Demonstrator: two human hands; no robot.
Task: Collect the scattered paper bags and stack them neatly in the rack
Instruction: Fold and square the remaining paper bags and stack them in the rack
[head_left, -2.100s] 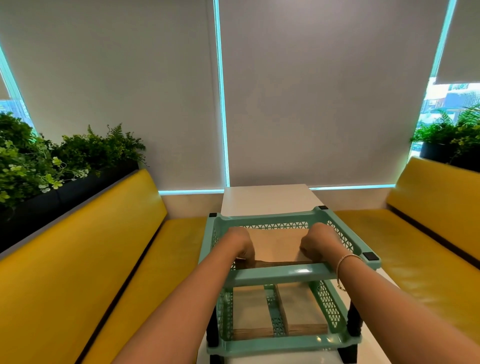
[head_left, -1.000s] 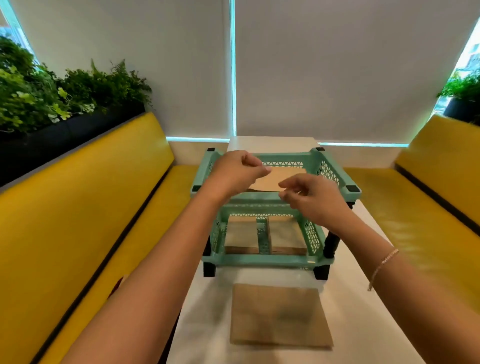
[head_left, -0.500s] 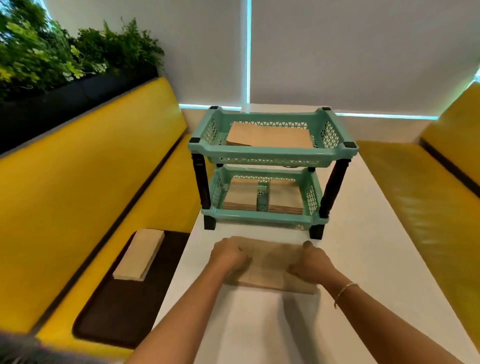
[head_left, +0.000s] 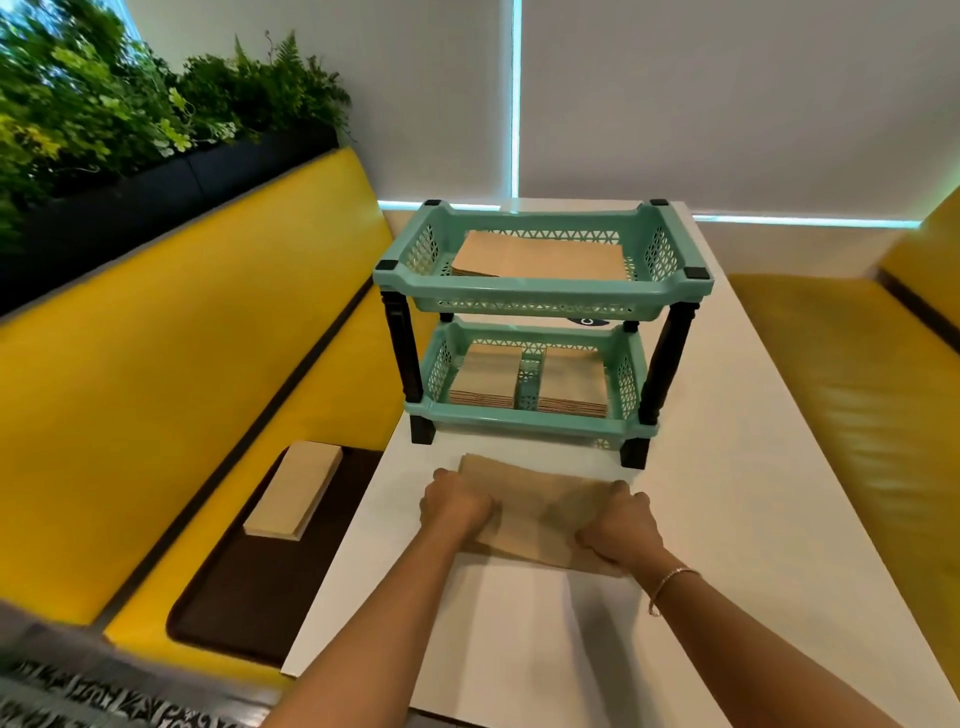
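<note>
A: Where is the bag (head_left: 535, 512) found?

B: It is laid flat on the worktop (head_left: 571, 649), just in front of the rack (head_left: 540, 291), with its long axis run across from left to right. Its left end is gripped by the left hand (head_left: 456, 505) and its right end by the right hand (head_left: 618, 530); the fingers of both are curled round its edges.

A: So neither hand is nearer?

B: No real difference is seen. The bag is spanned end to end, one hand at each short edge, so an even lift is allowed.

A: And which way is the rack?

B: Straight ahead and above. The top tier (head_left: 543, 254) already holds a flat stack, and two smaller stacks are seen in the bottom tier (head_left: 527, 384), one each side of a divider. The bag's long axis is already matched to the long side of the top tier, so it is judged that no turn is needed, only a lift up and forward over the front rim.

A: Anything left elsewhere?

B: A pale stack (head_left: 293, 493) is seen on a dark tray (head_left: 234, 597) on the seat (head_left: 156, 415) to the left, well apart from both hands; whether it is bags cannot be told.
</note>
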